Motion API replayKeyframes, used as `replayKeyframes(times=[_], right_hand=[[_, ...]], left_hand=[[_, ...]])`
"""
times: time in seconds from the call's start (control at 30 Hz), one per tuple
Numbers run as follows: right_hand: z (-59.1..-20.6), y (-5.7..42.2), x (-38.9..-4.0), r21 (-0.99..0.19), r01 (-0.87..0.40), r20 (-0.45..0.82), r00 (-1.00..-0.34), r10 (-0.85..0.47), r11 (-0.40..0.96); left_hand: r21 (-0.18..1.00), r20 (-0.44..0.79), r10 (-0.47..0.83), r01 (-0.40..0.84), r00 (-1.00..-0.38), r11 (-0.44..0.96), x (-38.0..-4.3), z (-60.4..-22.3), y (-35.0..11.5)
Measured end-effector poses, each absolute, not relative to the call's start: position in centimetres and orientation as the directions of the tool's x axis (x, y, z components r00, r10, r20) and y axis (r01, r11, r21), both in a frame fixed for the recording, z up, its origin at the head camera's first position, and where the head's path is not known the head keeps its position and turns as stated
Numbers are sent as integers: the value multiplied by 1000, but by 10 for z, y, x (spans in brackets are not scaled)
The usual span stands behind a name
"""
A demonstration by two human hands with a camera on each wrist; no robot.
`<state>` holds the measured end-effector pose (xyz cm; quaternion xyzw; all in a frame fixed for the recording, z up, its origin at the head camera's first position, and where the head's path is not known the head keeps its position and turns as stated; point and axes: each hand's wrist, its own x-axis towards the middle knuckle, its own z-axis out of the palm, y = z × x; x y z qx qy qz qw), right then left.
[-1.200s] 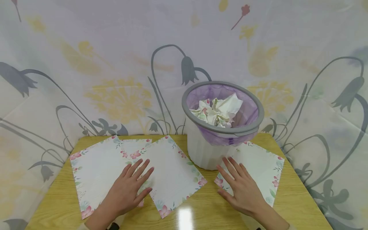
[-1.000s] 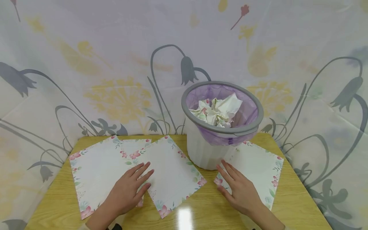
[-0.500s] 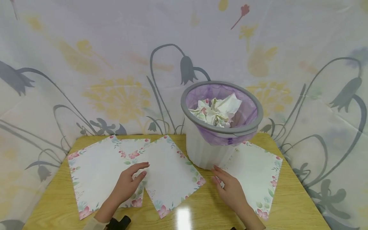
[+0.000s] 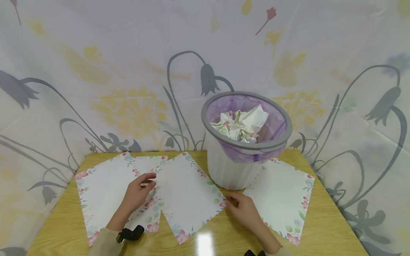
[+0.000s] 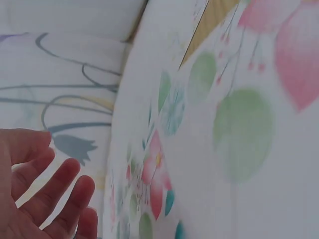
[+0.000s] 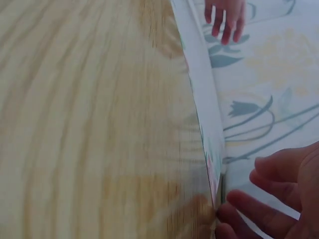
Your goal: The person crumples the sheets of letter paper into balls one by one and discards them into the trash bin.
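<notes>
Over the sheets on the left, my left hand hovers with loosely bent fingers; the left wrist view shows nothing between its fingers. Beneath it are a white flower-bordered sheet of paper and a partly covered second sheet. The middle sheet lies at a slant beside them. At that sheet's right corner is my right hand, thumb and fingers apart in the right wrist view, lower fingertips by the paper's edge. Whether they touch the paper, I cannot tell.
A white bin with a grey rim and purple liner stands at the back, right of centre. Crumpled floral paper fills part of it. Another flat sheet lies on the wooden table to the right. Behind hangs a flower-printed cloth.
My right hand has moved left, from the right-hand sheet to the middle sheet's corner. My left hand has drawn slightly left, its fingers bending from a flat spread. The sheets keep their places.
</notes>
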<state>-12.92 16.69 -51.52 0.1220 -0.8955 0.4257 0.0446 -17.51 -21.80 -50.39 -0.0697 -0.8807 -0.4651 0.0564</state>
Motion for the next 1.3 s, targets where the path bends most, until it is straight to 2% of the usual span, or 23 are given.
replayKeyframes(times=[0.23, 0.43, 0.63, 0.97, 1.3], right_hand=[[-515, 158, -132, -722, -244, 183, -970, -161, 647], [-519, 151, -135, -673, -248, 175, -969, -176, 697], [-522, 149, -137, -706, -228, 152, -973, -172, 670], [-521, 149, -139, -728, -194, 143, -981, -132, 658], [-516, 144, -140, -748, -176, 113, -984, -138, 640]], left_hand=[[753, 182, 87, 196, -979, 629, -198, -505, -227], [754, 137, 60, 143, -989, 640, -211, -508, -234], [722, 85, 53, 98, -995, 685, -218, -515, -237], [670, 116, 71, 130, -991, 731, -225, -518, -232], [640, 92, 88, 126, -992, 758, -226, -514, -230]])
